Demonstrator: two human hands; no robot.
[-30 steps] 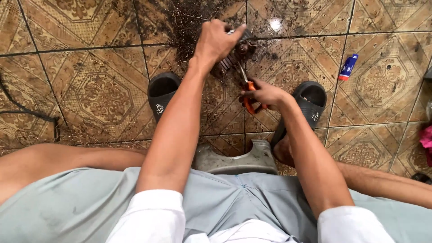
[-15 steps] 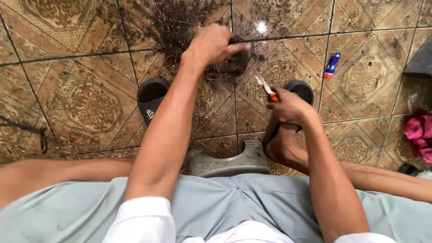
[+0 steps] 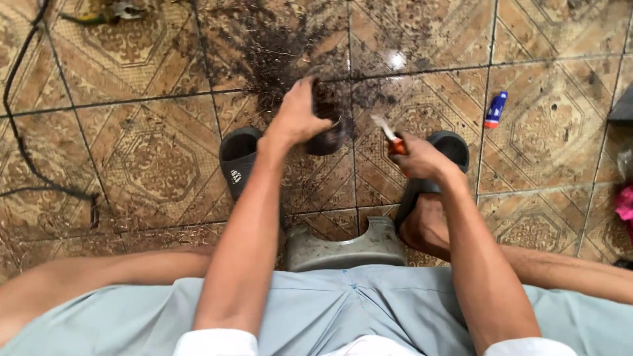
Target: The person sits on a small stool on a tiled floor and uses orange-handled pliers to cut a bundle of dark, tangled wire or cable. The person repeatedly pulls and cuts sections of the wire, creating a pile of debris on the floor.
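My left hand (image 3: 300, 115) is closed around a dark, round, dirty object (image 3: 326, 135) held above the tiled floor. My right hand (image 3: 419, 157) grips a small knife (image 3: 386, 132) with an orange handle; its pale blade points up and left, toward the dark object but apart from it. Dark crumbly debris (image 3: 277, 46) is scattered over the tiles just beyond both hands. Both arms reach forward over my knees, in light grey shorts.
I sit on a low grey stool (image 3: 343, 247), feet in dark slippers (image 3: 239, 158) (image 3: 448, 148). A small blue tube (image 3: 494, 110) lies on the tiles to the right. A black cable (image 3: 26, 151) runs along the left. Pink cloth (image 3: 625, 201) shows at the right edge.
The view has shifted. My left hand drew back toward me with the dark object; my right hand lifted the knife so that its blade points toward that object.
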